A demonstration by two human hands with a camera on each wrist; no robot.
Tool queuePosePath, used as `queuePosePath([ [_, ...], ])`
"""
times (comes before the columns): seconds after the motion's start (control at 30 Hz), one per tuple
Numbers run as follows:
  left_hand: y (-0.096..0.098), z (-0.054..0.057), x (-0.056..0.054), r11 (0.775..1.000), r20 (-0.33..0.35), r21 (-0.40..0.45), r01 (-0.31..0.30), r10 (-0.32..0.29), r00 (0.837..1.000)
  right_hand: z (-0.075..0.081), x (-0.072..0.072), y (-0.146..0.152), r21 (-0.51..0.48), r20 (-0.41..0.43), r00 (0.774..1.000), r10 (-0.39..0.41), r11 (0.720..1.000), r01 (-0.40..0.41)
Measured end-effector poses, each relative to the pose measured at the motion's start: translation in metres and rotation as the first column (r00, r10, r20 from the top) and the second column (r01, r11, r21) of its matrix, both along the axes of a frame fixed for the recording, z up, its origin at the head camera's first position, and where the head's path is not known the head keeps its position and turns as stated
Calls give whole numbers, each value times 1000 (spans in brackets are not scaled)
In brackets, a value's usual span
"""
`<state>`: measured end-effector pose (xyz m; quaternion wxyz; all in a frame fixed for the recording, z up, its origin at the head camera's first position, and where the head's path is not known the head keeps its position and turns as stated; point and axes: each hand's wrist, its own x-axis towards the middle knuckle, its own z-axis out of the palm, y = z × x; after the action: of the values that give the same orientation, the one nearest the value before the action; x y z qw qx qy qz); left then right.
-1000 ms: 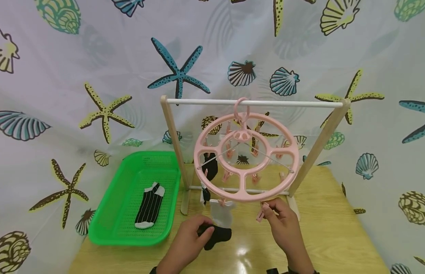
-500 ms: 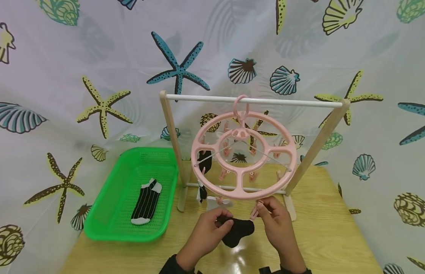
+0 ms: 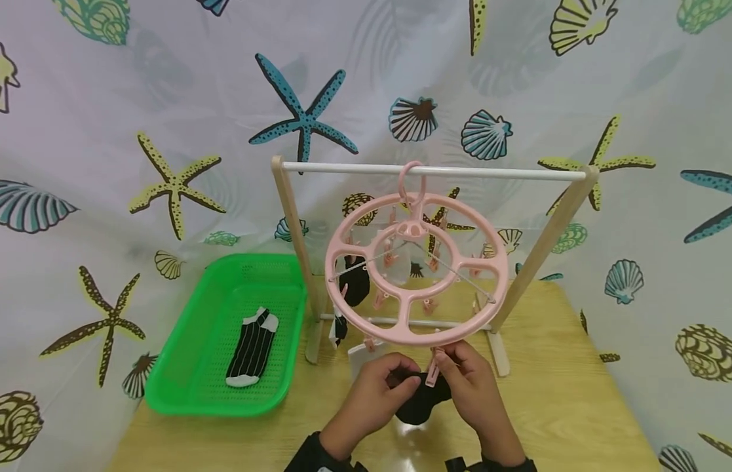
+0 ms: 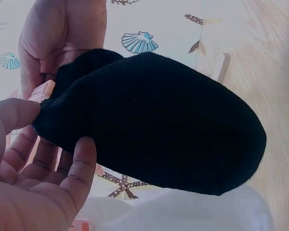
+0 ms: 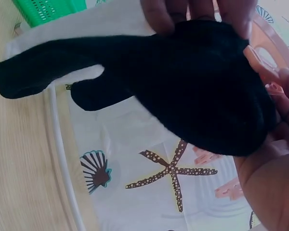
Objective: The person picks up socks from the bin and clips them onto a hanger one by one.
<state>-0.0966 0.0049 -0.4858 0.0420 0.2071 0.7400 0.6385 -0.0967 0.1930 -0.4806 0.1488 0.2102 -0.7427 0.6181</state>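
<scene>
My left hand (image 3: 380, 393) pinches the opening edge of a black sock (image 3: 423, 405), which hangs below the front of a round pink hanger (image 3: 500, 275). In the left wrist view the sock (image 4: 159, 125) spreads out to the right of the fingers. My right hand (image 3: 476, 388) pinches a pink clothespin (image 3: 432, 372) that hangs from the hanger's front rim. This clothespin overlaps the sock's upper edge in the head view. The right wrist view shows the clothespin (image 5: 260, 62) right at the sock's edge, with left fingers (image 5: 200, 9) along the top.
A white sock (image 3: 362, 354) hangs from the hanger's front left, and black (image 3: 358, 285) and black-and-white socks (image 3: 339, 328) hang farther back. The hanger hooks over a white rod (image 3: 489, 172). A green basket (image 3: 224, 412) at left holds a striped sock (image 3: 251, 347).
My left hand has moved right, bringing the black sock from beside the white sock to the clothespin. My right hand has shifted slightly left, still pinching the clothespin.
</scene>
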Motion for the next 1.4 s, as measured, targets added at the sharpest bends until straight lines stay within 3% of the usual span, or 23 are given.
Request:
queuePosePath([
  [0.3, 2, -5, 2, 993, -15, 75, -93, 94, 995, -6, -2, 1, -33, -1, 994, 109, 994, -109],
  [0.63, -1, -8, 3, 988, 39, 87, -124, 120, 992, -9, -2, -1, -65, 80, 986, 144, 988, -139],
  [0.73, -4, -8, 4, 988, -22, 47, -145, 147, 989, -11, -3, -1, -59, 76, 986, 145, 988, -141],
  [0.8, -8, -4, 5, 984, -150, -9, -178, 175, 973, -11, -3, -1, -52, 73, 987, 140, 989, -136],
  [0.83, -10, -1, 5, 979, -240, -33, -203, 189, 952, -11, -3, -1, -50, 71, 988, 138, 990, -135],
  [0.87, -13, 3, 5, 971, -347, -55, -233, 200, 916, -11, -3, -1, -52, 73, 988, 138, 990, -134],
  [0.9, -15, 8, 4, 960, -455, -73, -270, 209, 865, -11, -3, -1, -55, 75, 987, 139, 989, -135],
  [0.97, -20, 19, 1, 936, -641, -90, -341, 208, 739, -11, -3, -2, -63, 67, 987, 145, 988, -141],
  [1.0, -22, 26, -1, 924, -706, -98, -370, 198, 680, -11, -3, -3, -69, 61, 987, 147, 987, -143],
  [1.03, -23, 32, -4, 911, -754, -115, -396, 180, 632, -10, -4, -4, -75, 58, 987, 151, 986, -146],
  [1.07, -24, 39, -6, 897, -786, -140, -419, 157, 598, -10, -4, -4, -82, 58, 986, 154, 986, -149],
  [1.1, -25, 44, -8, 883, -800, -176, -435, 130, 586, -10, -4, -5, -85, 50, 986, 159, 984, -154],
  [1.17, -27, 53, -12, 846, -800, -265, -462, 74, 595, -10, -4, -6, -90, 43, 985, 166, 983, -162],
  [1.3, -27, 58, -14, 775, -747, -410, -482, 18, 665, -11, -3, -9, -91, 60, 986, 157, 984, -152],
  [1.4, -25, 57, -15, 752, -731, -442, -489, 14, 683, -10, -5, -11, -90, 70, 987, 144, 986, -137],
])
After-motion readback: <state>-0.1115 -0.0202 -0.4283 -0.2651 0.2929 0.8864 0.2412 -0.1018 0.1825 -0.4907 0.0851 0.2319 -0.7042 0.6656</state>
